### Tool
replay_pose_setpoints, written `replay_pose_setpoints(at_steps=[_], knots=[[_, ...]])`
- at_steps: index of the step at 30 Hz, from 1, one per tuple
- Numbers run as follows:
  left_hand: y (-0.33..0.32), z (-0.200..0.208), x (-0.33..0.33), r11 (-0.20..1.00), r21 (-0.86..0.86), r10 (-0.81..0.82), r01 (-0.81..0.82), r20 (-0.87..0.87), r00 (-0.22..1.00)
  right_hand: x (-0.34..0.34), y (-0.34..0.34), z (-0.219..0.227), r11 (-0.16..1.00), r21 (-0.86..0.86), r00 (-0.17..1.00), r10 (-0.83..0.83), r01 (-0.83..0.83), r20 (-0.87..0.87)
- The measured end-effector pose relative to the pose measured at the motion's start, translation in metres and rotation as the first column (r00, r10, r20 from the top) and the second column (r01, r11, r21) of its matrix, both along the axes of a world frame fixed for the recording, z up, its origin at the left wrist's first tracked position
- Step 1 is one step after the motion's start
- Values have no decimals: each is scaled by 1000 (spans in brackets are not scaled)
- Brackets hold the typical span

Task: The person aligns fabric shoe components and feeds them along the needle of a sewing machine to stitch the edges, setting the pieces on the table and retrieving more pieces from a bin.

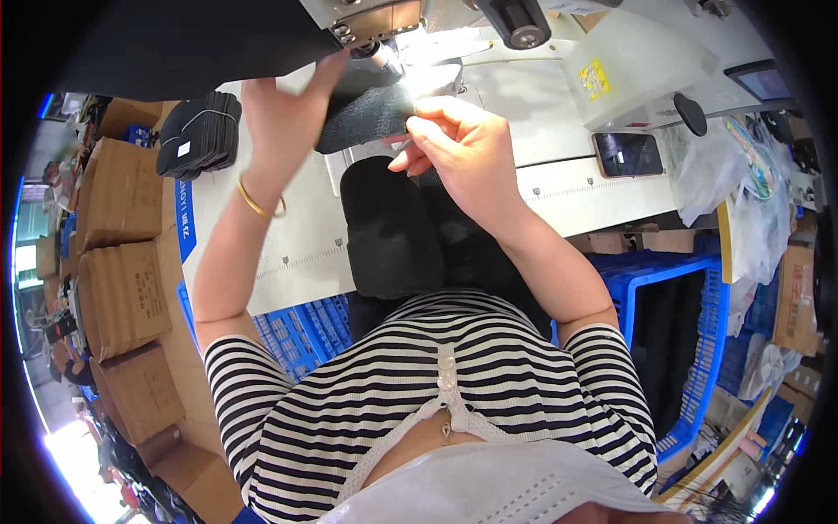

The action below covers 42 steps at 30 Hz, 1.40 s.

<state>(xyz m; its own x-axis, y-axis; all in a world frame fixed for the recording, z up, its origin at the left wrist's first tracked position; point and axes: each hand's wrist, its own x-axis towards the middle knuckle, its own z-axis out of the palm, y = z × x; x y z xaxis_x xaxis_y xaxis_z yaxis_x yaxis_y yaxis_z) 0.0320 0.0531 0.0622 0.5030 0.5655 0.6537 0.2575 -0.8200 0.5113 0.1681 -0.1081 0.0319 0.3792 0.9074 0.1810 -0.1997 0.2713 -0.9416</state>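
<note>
My right hand [467, 148] pinches the right end of a dark, textured fabric piece [365, 120], thumb against fingers, just below the sewing machine's needle area [381, 57]. My left hand [288, 118] is at the left edge of the same piece, one finger reaching up toward the machine head. Motion blurs it and its other fingers are partly hidden, so its grip is unclear. A gold bracelet [253, 201] circles that wrist. A rounded black fabric piece [390, 231] hangs over the table's front edge, between my forearms.
A tied stack of black pieces [201, 135] lies at the table's left. A phone [628, 155] rests on the white table [559, 188] at right. Blue crates [668, 271] stand below, cardboard boxes [122, 288] to the left. A large dark panel [192, 44] covers the upper left.
</note>
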Motion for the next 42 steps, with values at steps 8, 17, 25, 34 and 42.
replay_pose_setpoints(at_steps=[8, 17, 25, 34, 42], knots=[[-36, -8, -10, 927, -48, -371, 371, 13, 929, -8, -10, -5, 999, 29, 999, 26, -26, 26], [-53, -13, -8, 848, 469, -243, 247, -71, 967, -24, -16, -9, 978, 87, 957, 204, -190, -205], [-57, -14, -14, 722, 659, -143, 212, -158, 977, -35, -17, -5, 963, 142, 888, 265, -227, -376], [-51, -13, -10, 672, 708, -131, 216, -173, 976, -33, -11, -2, 971, 127, 878, 237, -202, -415], [-45, -12, -2, 672, 718, -111, 181, -144, 983, -31, -1, -4, 972, 165, 866, 227, -170, -445]])
